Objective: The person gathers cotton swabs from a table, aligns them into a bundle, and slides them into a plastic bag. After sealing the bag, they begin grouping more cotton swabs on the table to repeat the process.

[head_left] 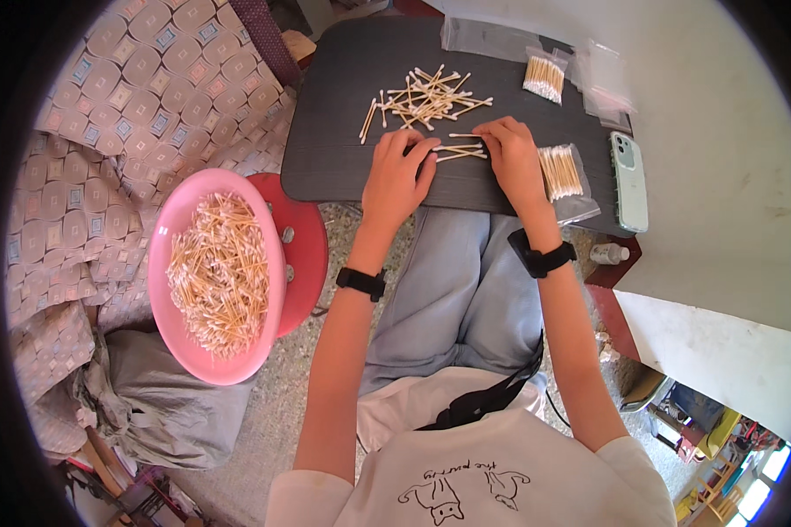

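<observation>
From my place far away, I see through the head camera two bare hands working above a black table. The left hand is half open, its thumb and first finger bent like a hook, with the fingertips at the left ends of a few loose cotton swabs; whether they press on any swab, I cannot tell. The right hand has its fingers more curled, and its fingertips are at the right end of one swab, but I cannot tell if it is pinched. These few swabs lie on the table in the space between the two hands, almost crosswise to me. Just beyond them is a loose pile of swabs, lying in many directions. The largest container is a pink basin, on my left, tilted and resting over a red stool; it holds a great heap of mixed swabs. Near the right wrist lies a clear plastic bag with a neat bundle of swabs, placed side by side. Toward the far edge there is a second clear bag, also with an ordered bundle, its white tips turned toward me. Beside it, one flat clear bag and some other flat bags lie near the edge. A phone in a pale case rests at the right edge of the table.
</observation>
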Tool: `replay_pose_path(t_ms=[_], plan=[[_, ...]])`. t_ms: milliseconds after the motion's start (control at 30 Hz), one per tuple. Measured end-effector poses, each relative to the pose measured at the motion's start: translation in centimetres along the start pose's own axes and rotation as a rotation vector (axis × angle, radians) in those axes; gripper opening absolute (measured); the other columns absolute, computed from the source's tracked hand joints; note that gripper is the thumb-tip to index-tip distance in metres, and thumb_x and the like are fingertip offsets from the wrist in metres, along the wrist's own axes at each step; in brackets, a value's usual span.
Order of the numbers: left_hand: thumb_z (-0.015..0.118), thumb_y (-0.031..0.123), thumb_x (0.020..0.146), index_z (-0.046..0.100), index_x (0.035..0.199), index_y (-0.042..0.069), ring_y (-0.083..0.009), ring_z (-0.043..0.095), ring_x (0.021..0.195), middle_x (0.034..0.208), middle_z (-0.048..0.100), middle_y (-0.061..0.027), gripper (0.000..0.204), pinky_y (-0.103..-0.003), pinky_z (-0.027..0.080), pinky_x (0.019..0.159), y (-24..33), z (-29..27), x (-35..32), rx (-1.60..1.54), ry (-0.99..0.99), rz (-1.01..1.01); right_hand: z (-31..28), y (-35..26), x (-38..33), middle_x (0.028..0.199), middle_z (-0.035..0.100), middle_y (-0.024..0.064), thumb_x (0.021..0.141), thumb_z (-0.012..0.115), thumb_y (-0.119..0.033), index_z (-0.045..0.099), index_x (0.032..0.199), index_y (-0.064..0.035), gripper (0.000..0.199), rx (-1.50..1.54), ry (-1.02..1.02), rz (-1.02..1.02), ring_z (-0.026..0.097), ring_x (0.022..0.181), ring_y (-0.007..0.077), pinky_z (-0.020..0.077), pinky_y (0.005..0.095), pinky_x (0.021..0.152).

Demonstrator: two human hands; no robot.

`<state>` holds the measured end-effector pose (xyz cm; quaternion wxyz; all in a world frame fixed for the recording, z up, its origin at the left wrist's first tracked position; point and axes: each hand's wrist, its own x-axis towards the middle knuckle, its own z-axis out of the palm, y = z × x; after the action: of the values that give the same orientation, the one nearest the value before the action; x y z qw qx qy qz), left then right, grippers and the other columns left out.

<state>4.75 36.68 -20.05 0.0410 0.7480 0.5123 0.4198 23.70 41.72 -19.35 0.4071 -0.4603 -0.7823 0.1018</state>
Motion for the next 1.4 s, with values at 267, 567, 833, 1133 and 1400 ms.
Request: replay_pose_path(t_ms=[267, 567, 833, 1133, 1400], plan=[[0.066, 0.016, 0.088, 0.069, 0.101, 0.008, -0.0263, 0.054, 0.094, 0.095, 0.058, -0.0066, 0.016, -0.038, 0.045, 0.084, -0.4, 0.1, -0.1, -0.025, -0.004, -0.036, 1.1, -0.1, -1.2, 0.089, 0.059, 0.0096, 0.084, 0.064, -0.003, 0.071, 0.093, -0.0071, 0.012, 0.069, 0.077, 0.003, 0.055, 0.087, 0.0297, 0.0462, 0.0397, 0.077], [0.067, 0.018, 0.085, 0.068, 0.093, 0.009, -0.0256, 0.053, 0.095, 0.095, 0.058, -0.004, 0.012, -0.039, 0.043, 0.085, -1.2, 0.1, 0.1, -0.029, -0.021, -0.081, 1.0, -0.5, -1.1, 0.088, 0.059, 0.0085, 0.084, 0.064, -0.005, 0.071, 0.092, -0.0084, 0.011, 0.073, 0.048, 0.012, 0.054, 0.087, 0.0285, 0.0458, 0.0386, 0.079], [0.068, 0.02, 0.085, 0.065, 0.088, 0.006, -0.026, 0.054, 0.096, 0.098, 0.059, -0.0036, 0.015, -0.038, 0.042, 0.087, -1.1, 0.6, 0.3, 0.04, -0.029, -0.071, 1.1, -0.1, -1.1, 0.085, 0.06, 0.0068, 0.085, 0.063, -0.005, 0.071, 0.089, -0.0085, 0.009, 0.08, 0.052, -0.046, 0.054, 0.085, 0.0275, 0.0449, 0.0387, 0.08], [0.065, 0.022, 0.088, 0.064, 0.093, 0.006, -0.0277, 0.054, 0.098, 0.101, 0.06, -0.0069, 0.016, -0.038, 0.044, 0.087, -0.8, 0.3, 0.4, 0.007, -0.02, -0.11, 1.1, -0.2, -1.1, 0.084, 0.06, 0.0054, 0.084, 0.063, -0.006, 0.071, 0.09, -0.0093, 0.01, 0.102, 0.049, -0.05, 0.053, 0.084, 0.026, 0.0446, 0.0376, 0.079], [0.067, 0.022, 0.086, 0.064, 0.097, 0.009, -0.0274, 0.054, 0.098, 0.1, 0.058, -0.0065, 0.017, -0.039, 0.043, 0.087, -0.5, 0.1, 0.1, 0.059, -0.02, -0.064, 0.0, -0.8, -1.3, 0.093, 0.065, 0.0029, 0.077, 0.074, -0.015, 0.072, 0.092, -0.0099, 0.015, 0.102, -0.05, -0.1, 0.055, 0.092, 0.024, 0.0434, 0.0353, 0.084]])
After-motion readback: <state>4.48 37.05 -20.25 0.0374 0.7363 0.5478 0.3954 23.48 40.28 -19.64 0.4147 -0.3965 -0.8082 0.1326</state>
